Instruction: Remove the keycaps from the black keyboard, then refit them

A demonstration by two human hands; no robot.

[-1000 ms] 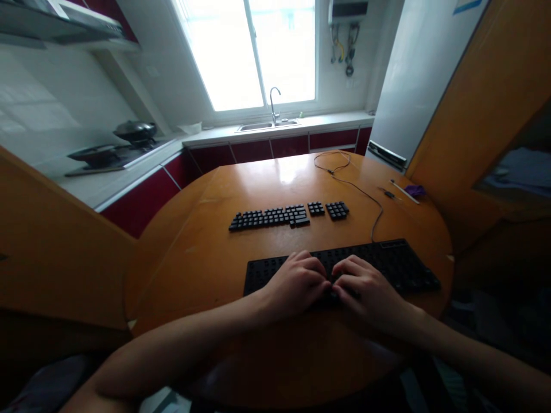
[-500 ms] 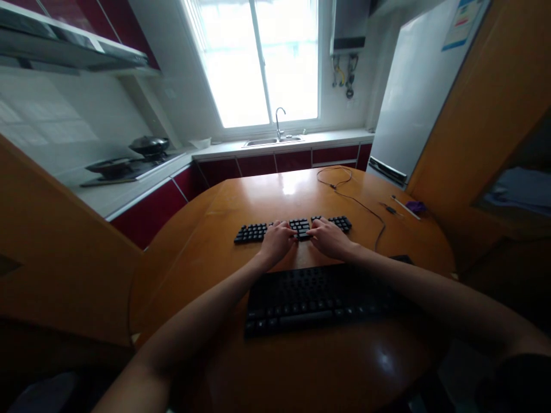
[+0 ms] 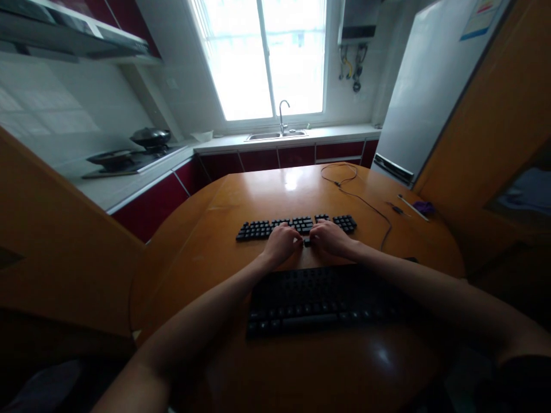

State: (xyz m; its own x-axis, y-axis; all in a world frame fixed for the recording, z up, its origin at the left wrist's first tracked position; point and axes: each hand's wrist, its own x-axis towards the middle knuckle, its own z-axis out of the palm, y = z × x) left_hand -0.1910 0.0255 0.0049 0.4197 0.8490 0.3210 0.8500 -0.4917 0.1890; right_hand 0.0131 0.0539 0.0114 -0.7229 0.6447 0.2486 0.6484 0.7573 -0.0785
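Note:
Loose black keycaps (image 3: 258, 230) lie laid out in rows on the round wooden table (image 3: 224, 212), beyond a black keyboard base (image 3: 318, 301). My left hand (image 3: 282, 243) and my right hand (image 3: 330, 237) reach over the base and rest side by side at the near edge of the keycap rows. Both hands have curled fingers. Their fingertips meet at a small black keycap (image 3: 306, 242) between them, pinched from both sides.
The keyboard's cable (image 3: 365, 202) runs across the table to the far right. A pen-like stick and a purple item (image 3: 419, 206) lie near the right edge. Kitchen counter, stove (image 3: 124, 160) and sink (image 3: 275, 135) stand behind, a fridge (image 3: 413, 115) at right.
A second ago both hands were on the keyboard base; they moved forward to the keycap rows. Since half a second ago they drew slightly nearer, with one keycap between the fingertips.

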